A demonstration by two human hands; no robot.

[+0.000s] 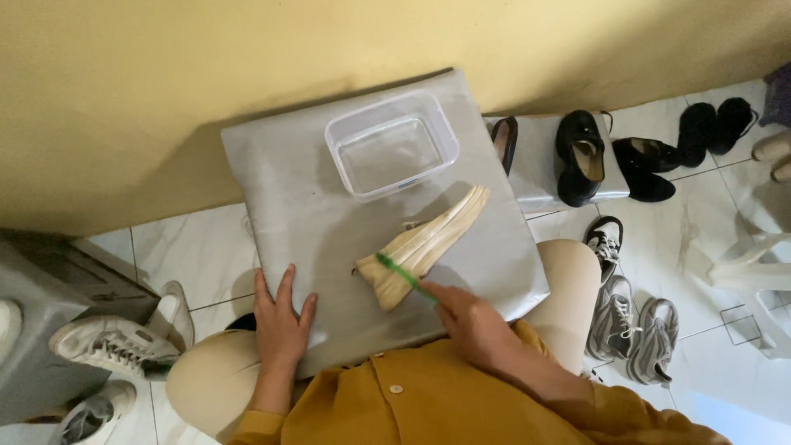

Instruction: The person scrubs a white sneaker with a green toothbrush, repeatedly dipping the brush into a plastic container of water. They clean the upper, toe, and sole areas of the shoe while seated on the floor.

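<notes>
The right hand [471, 323] has its grip closed on a thin green-handled brush [405, 278], the fingers bunched around the near end of the handle. The brush slants up and away to the left, its far end lying across the heel part of a cream-coloured slip-on shoe [422, 246] with a ribbed rubber sole. The shoe lies on its side near the middle of a grey, smooth, square board [280, 177] resting on the person's lap; its long axis runs diagonally, the heel toward the near edge and the toe toward the far right corner. The right wrist bends inward from a mustard-yellow sleeve.

The left hand [280, 322] lies flat, palm down, fingers spread and clamped on nothing, pressed against the board's near left edge.

A clear rectangular plastic tub [392, 145] with rounded corners, holding water, stands at the board's far edge, just beyond the shoe. Black shoes [582, 156] and grey sneakers [633, 321] sit on the white tiled floor to the right.
</notes>
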